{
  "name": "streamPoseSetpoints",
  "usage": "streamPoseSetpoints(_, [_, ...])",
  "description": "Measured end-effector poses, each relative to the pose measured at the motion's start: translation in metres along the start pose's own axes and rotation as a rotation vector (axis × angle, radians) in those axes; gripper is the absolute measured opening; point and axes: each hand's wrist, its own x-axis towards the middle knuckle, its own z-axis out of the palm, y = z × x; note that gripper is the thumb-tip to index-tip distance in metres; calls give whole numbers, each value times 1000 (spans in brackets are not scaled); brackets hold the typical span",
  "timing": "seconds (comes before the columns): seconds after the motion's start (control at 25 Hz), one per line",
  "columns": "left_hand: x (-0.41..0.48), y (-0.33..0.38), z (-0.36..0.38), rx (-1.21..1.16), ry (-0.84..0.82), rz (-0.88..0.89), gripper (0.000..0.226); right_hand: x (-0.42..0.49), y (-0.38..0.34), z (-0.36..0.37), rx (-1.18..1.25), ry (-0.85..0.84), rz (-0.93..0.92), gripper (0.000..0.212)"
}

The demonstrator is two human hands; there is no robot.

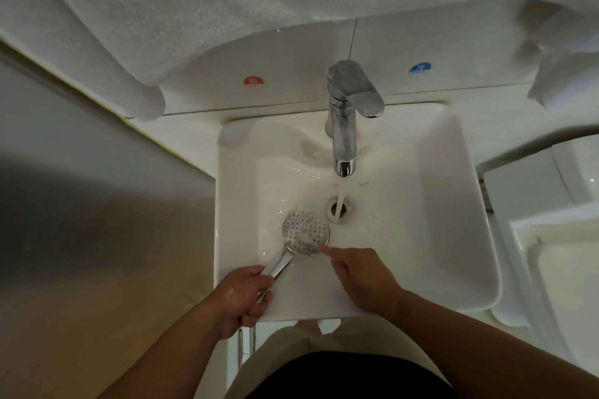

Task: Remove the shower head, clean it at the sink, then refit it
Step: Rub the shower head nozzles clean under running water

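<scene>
The chrome shower head (306, 232) lies face up over the white sink (447, 191), just left of the drain (340, 207). Its nozzle face is wet. My left hand (244, 295) grips its handle at the sink's front edge. My right hand (359, 274) hovers over the basin with one finger stretched out to the lower right rim of the head and the other fingers curled. Water runs from the chrome tap (345, 126) into the drain, beside the head.
White towels (168, 10) hang above the sink's back. A red hot sticker (253, 82) and a blue cold sticker (420, 68) sit on the wall. A grey surface (81, 204) lies to the left and a white toilet (557, 236) to the right.
</scene>
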Motion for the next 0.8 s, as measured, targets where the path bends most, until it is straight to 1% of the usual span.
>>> streamPoseSetpoints(0.12, [0,-1,1,-8,7,-12,15,3,5,-4,39,48,53,40])
streamPoseSetpoints(0.24, [-1,0,0,-43,1,-31,13,0,8,-7,15,-22,-8,40])
streamPoseSetpoints(0.32, [0,2,0,-61,-5,-57,12,-1,11,-13,39,53,11,39])
streamPoseSetpoints(0.36, [0,2,-2,-74,-12,-65,12,-3,13,-14,37,44,0,39])
streamPoseSetpoints(0.44, [2,3,-6,-94,-36,-85,13,-4,14,-15,15,-34,-30,41])
streamPoseSetpoints(0.56, [4,4,-9,-119,-60,-112,18,0,16,-20,60,26,7,39])
streamPoseSetpoints(0.64, [5,3,-12,-130,-67,-120,18,-1,13,-18,29,-43,-37,40])
streamPoseSetpoints(0.76, [7,3,-13,-143,-66,-137,13,0,14,-23,50,-1,-36,41])
streamPoseSetpoints(0.8, [7,3,-14,-151,-70,-140,12,-1,14,-24,27,-21,-61,42])
